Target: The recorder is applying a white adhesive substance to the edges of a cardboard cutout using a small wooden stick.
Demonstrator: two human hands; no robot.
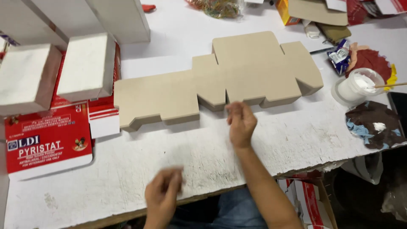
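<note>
Tan flat die-cut cardboard box blanks [237, 76] lie stacked mid-table, just beyond right hand [241, 123], loosely curled, empty. Left hand [163, 193] blurred, apart, grip unclear. Best pinch only the top sheet's near edge.

White table [140, 169]: cardboard stack [220, 80] centre, red cartons [46, 140] left w/ white blocks [87, 65] on top, glue cup [354, 87] + rag [375, 125] right.

We see a stack of flat brown cardboard blanks [220, 82] lying on the white table just beyond the right hand [241, 124], its near edge beside the fingertips. The blanks are die-cut, unfolded, with flaps stepping out along both long sides. The stack stretches leftward, well beyond the left hand [163, 193].
</note>
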